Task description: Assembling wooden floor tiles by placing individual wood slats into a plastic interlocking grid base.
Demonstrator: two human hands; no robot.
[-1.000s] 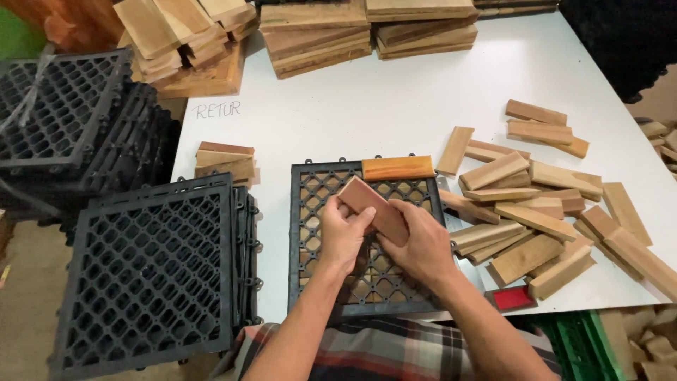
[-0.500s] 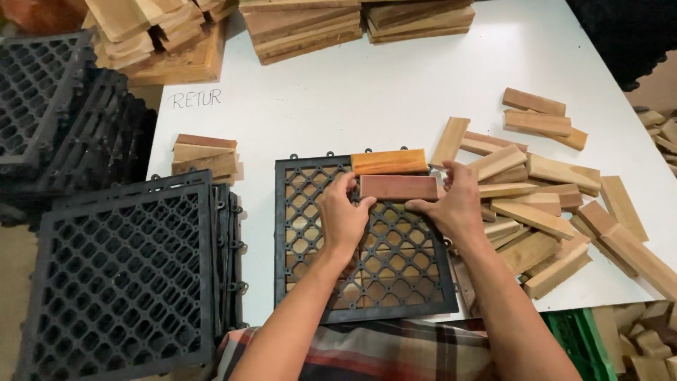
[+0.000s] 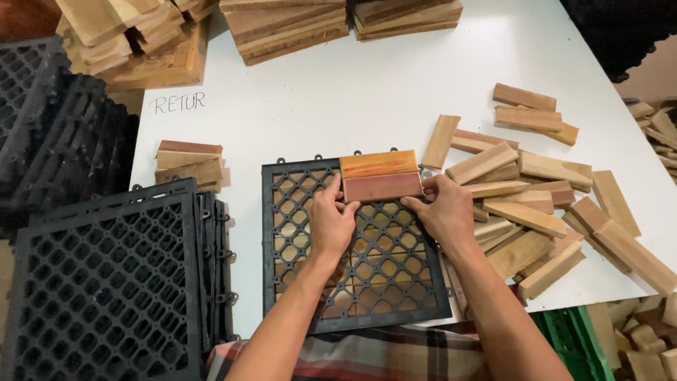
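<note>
Cataloguing, head view: one moment at a white table [image 3: 367,85], seen from above.

Left hand [image 3: 330,220]: laid on the black plastic grid tile [image 3: 296,233], fingertips pressed against the left end of the reddish wooden slat [image 3: 382,187]; fingers held together and curled onto that end.

Right hand [image 3: 444,210]: set at the right end of the same slat, thumb and fingers closed on that end.

Reddish wooden slat: lying flat across the upper right part of the grid tile, held between both hands, its long edge touching the slat above.

Orange-brown slat [image 3: 379,163]: seated flat along the tile's top edge, just above the reddish one.

Black plastic grid tile: flat on the table near its front edge, most of its lattice uncovered.

Loose slats [image 3: 536,204]: heaped on the table to the right of the tile, just beside the right hand.

Small slat stack [image 3: 189,164]: placed left of the tile, well apart from the hands.

Stacked grid tiles [image 3: 106,275]: piled at lower left, off the table's edge.

Wood piles [image 3: 289,25]: ranged along the far edge.
</note>
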